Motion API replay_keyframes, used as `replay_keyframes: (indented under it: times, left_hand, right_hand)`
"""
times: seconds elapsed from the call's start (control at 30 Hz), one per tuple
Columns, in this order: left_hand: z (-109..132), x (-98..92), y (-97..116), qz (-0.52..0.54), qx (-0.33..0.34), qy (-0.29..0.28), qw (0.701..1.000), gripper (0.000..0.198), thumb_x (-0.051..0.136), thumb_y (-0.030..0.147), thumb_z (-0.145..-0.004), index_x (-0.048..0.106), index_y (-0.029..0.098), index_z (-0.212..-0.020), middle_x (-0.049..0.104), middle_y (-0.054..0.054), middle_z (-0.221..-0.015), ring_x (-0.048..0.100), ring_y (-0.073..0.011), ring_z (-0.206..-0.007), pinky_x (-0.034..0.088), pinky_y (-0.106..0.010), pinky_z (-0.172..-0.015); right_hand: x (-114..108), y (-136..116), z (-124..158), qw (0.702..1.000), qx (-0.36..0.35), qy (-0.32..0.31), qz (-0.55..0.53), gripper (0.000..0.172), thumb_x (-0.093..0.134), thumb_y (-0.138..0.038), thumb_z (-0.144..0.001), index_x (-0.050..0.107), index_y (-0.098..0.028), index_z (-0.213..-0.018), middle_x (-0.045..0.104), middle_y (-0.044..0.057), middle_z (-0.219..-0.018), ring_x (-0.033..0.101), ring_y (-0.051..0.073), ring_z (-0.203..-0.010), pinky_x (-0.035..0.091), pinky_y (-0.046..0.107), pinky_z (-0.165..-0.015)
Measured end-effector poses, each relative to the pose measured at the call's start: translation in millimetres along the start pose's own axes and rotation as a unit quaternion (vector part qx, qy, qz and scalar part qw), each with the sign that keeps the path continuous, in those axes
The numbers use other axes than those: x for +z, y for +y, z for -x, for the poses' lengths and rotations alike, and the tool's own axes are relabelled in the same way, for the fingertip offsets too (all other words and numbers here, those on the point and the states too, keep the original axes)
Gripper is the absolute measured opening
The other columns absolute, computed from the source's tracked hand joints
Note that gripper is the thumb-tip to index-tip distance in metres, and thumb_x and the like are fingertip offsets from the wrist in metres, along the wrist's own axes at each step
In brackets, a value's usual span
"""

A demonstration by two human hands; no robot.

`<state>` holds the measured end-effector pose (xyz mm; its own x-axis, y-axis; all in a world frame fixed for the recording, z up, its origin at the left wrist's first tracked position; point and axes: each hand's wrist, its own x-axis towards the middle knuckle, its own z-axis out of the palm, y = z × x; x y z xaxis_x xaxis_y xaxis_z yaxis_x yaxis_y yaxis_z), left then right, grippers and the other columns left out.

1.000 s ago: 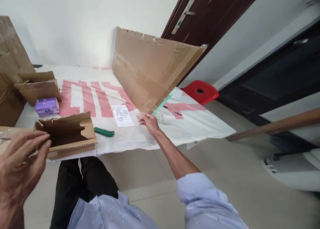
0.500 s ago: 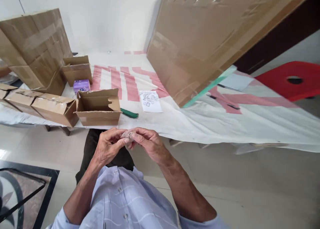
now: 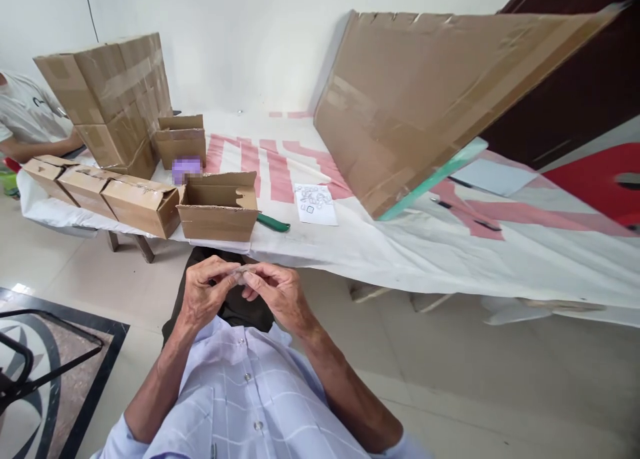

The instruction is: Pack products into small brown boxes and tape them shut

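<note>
Above my lap, just off the table's front edge, my left hand and my right hand meet fingertip to fingertip. Between them they pinch a small crinkled clear plastic bag; what it contains is too small to make out. Right beyond my hands, an open cardboard box stands at the table edge. A green-handled tool lies against its right side, its other end hidden by the box. Farther right lies a white sheet with printed drawings.
Several closed cartons line the table's left edge, with stacked taped boxes behind. A purple box sits near another open box. A large cardboard panel leans on the right. A person sits far left.
My view has swung left, bringing the person at the far left further into sight. Both hands have drawn slightly closer together, and the plastic bag is now more covered by the fingers.
</note>
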<state>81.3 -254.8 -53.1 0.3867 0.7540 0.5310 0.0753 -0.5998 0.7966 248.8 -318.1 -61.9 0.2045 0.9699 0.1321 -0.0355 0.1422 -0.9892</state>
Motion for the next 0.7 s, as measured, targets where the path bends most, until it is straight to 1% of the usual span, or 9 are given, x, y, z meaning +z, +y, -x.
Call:
replay_keyframes:
  times: [0.1, 0.2, 0.3, 0.37, 0.43, 0.5, 0.57, 0.63, 0.7]
  left_hand:
    - [7.3, 2.1, -0.3, -0.141, 0.12, 0.046, 0.982, 0.022, 0.062, 0.023, -0.106, 0.083, 0.022, -0.098, 0.073, -0.005, -0.081, 0.066, -0.0148, -0.07, 0.054, -0.027, -0.066]
    - [16.4, 6.1, 0.1, -0.263, 0.181, 0.044, 0.947, 0.027, 0.054, 0.017, -0.107, 0.078, 0.023, -0.115, 0.074, -0.008, -0.091, 0.067, -0.0174, -0.079, 0.057, -0.03, -0.073]
    - [25.9, 13.1, -0.2, -0.326, 0.192, 0.028, 0.925, 0.04, 0.049, 0.01, -0.104, 0.066, 0.021, -0.139, 0.073, -0.013, -0.111, 0.068, -0.0217, -0.093, 0.061, -0.034, -0.08]
    - [30.8, 19.1, -1.3, -0.36, 0.182, 0.025, 0.915, 0.046, 0.047, 0.008, -0.102, 0.06, 0.019, -0.146, 0.071, -0.017, -0.121, 0.069, -0.0258, -0.103, 0.063, -0.039, -0.086]
    - [33.3, 23.6, -2.6, -0.379, 0.16, 0.012, 0.911, 0.049, 0.048, 0.008, -0.102, 0.057, 0.016, -0.149, 0.069, -0.021, -0.129, 0.069, -0.0301, -0.112, 0.063, -0.044, -0.09]
    - [33.2, 23.4, -3.0, -0.363, 0.145, -0.017, 0.92, 0.051, 0.048, 0.01, -0.101, 0.058, 0.016, -0.151, 0.067, -0.023, -0.135, 0.068, -0.0328, -0.119, 0.063, -0.048, -0.093]
    - [30.8, 17.1, -2.0, -0.291, 0.135, -0.035, 0.947, 0.048, 0.05, 0.013, -0.102, 0.063, 0.02, -0.147, 0.068, -0.021, -0.137, 0.069, -0.0314, -0.121, 0.063, -0.047, -0.096]
    - [26.9, 6.9, 0.2, -0.18, 0.099, -0.008, 0.979, 0.039, 0.055, 0.02, -0.105, 0.071, 0.024, -0.14, 0.071, -0.017, -0.132, 0.072, -0.0265, -0.115, 0.064, -0.041, -0.092]
    - [22.6, -2.9, 2.8, -0.07, 0.027, 0.027, 0.997, 0.031, 0.064, 0.032, -0.105, 0.077, 0.025, -0.132, 0.075, -0.013, -0.122, 0.074, -0.0221, -0.104, 0.063, -0.033, -0.083]
  right_hand:
    - [8.9, 2.8, -2.0, 0.999, 0.023, 0.024, -0.022, 0.039, 0.083, -0.06, -0.084, 0.084, -0.021, -0.085, 0.076, 0.004, -0.067, 0.069, 0.018, -0.055, 0.065, 0.033, -0.056]
    - [16.5, 3.5, -4.6, 0.996, 0.052, 0.037, -0.059, 0.048, 0.086, -0.068, -0.078, 0.084, -0.021, -0.085, 0.078, 0.005, -0.071, 0.073, 0.021, -0.06, 0.067, 0.037, -0.061]
    - [21.1, 3.2, -4.3, 0.995, 0.051, 0.031, -0.076, 0.056, 0.082, -0.076, -0.079, 0.085, -0.021, -0.088, 0.082, 0.008, -0.086, 0.077, 0.025, -0.075, 0.07, 0.04, -0.072]
    - [22.6, 5.3, -3.9, 0.996, 0.037, 0.028, -0.071, 0.057, 0.081, -0.077, -0.08, 0.086, -0.022, -0.093, 0.083, 0.008, -0.094, 0.079, 0.028, -0.088, 0.07, 0.042, -0.084]
    - [22.9, 10.5, -5.6, 0.996, 0.032, 0.04, -0.071, 0.056, 0.083, -0.076, -0.079, 0.085, -0.022, -0.093, 0.084, 0.008, -0.096, 0.08, 0.029, -0.095, 0.069, 0.042, -0.091]
    - [21.9, 17.5, -9.4, 0.993, 0.043, 0.056, -0.092, 0.057, 0.085, -0.077, -0.074, 0.083, -0.022, -0.088, 0.083, 0.007, -0.09, 0.08, 0.029, -0.09, 0.069, 0.042, -0.087]
    - [20.1, 23.3, -13.7, 0.988, 0.061, 0.063, -0.124, 0.058, 0.085, -0.079, -0.072, 0.082, -0.023, -0.086, 0.082, 0.007, -0.084, 0.08, 0.028, -0.081, 0.07, 0.042, -0.078]
    - [19.0, 25.5, -16.5, 0.985, 0.069, 0.063, -0.147, 0.056, 0.085, -0.077, -0.073, 0.082, -0.024, -0.089, 0.082, 0.007, -0.083, 0.079, 0.026, -0.075, 0.069, 0.04, -0.073]
    - [19.5, 23.6, -16.7, 0.984, 0.064, 0.06, -0.157, 0.054, 0.086, -0.074, -0.075, 0.083, -0.024, -0.093, 0.083, 0.007, -0.085, 0.078, 0.024, -0.073, 0.069, 0.038, -0.071]
